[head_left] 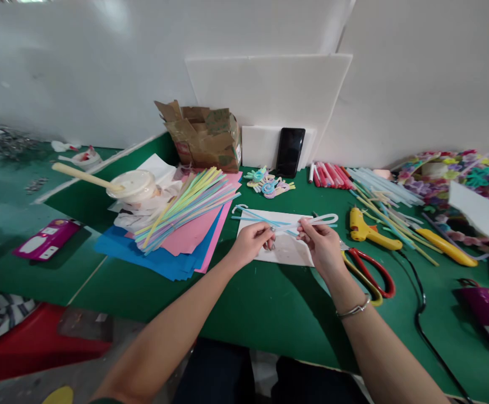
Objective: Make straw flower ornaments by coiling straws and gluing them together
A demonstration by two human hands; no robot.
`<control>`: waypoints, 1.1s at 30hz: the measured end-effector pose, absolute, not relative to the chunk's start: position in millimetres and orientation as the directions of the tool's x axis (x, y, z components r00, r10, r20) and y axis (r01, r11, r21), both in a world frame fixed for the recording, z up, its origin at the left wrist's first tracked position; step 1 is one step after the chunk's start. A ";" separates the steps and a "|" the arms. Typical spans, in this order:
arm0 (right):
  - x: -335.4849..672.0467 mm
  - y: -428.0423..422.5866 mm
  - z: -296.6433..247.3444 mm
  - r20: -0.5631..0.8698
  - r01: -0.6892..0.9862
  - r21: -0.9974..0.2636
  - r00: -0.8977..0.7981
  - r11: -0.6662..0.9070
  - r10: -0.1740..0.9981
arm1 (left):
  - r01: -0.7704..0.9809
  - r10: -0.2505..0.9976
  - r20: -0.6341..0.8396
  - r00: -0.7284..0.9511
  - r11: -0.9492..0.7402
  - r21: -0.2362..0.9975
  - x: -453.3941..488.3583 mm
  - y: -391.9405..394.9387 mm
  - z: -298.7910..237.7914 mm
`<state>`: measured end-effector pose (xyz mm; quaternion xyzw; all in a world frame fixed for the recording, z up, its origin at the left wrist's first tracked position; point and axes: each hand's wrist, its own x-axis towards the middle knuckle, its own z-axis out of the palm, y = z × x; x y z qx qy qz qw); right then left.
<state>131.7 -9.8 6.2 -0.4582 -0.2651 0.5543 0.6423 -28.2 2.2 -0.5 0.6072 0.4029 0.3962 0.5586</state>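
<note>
Over the white paper (pixel 284 256), between the front and back edges of the worktop (pixel 270 303), the left hand (pixel 252 241) pinches a folded white pipe cleaner (pixel 327 219) and the right hand (pixel 322 242) grips beside its loop, probably keeping the bend steady.

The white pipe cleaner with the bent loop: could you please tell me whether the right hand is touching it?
Touching. The head view shows the right hand pinching the white pipe cleaner, with its loop sticking out past the grip.
</note>
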 end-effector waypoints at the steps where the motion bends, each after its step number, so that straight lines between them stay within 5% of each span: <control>1: 133.0 -9.4 6.0 -0.172 -0.471 -0.882 0.251 -0.035 0.953 | 0.046 0.930 0.030 0.366 -0.050 0.998 -28.1 2.5 -0.7; 33: 146.6 -2.8 12.2 -0.180 -0.566 -0.824 0.301 0.023 0.937 | -0.160 0.904 -0.152 0.399 0.232 0.959 -33.6 5.5 9.2</control>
